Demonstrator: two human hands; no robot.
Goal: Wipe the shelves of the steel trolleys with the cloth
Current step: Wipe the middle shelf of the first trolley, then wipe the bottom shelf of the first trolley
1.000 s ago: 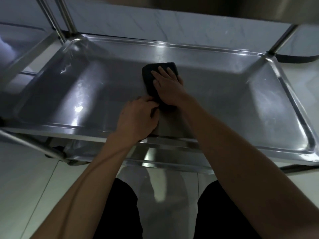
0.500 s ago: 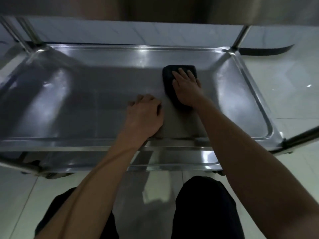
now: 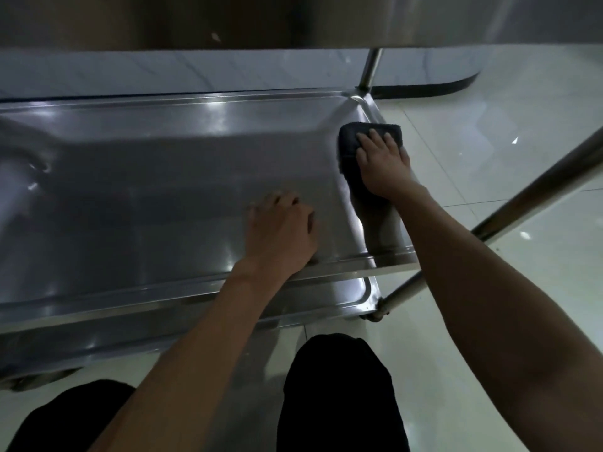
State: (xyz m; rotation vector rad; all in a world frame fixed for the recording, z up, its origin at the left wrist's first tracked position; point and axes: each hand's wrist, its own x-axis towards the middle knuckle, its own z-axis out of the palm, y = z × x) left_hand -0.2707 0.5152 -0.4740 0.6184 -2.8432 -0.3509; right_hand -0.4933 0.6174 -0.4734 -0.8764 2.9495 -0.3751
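Observation:
A shallow steel trolley shelf (image 3: pixel 163 190) fills the left and middle of the head view. A dark folded cloth (image 3: pixel 350 138) lies at the shelf's far right edge, over the sloped rim. My right hand (image 3: pixel 383 168) presses flat on the cloth with straight fingers. My left hand (image 3: pixel 280 233) rests on the shelf near its front rim, fingers loosely curled, holding nothing.
The underside of an upper shelf (image 3: pixel 293 17) hangs across the top. A lower shelf (image 3: pixel 326 298) shows beneath the front rim. Steel trolley posts stand at the back right (image 3: pixel 370 68) and run diagonally at the right (image 3: pixel 522 207). Pale tiled floor (image 3: pixel 489 125) lies to the right.
My right hand has slid the cloth from the shelf's middle to its right edge. My left hand has stayed near the front rim while the view turned to the right.

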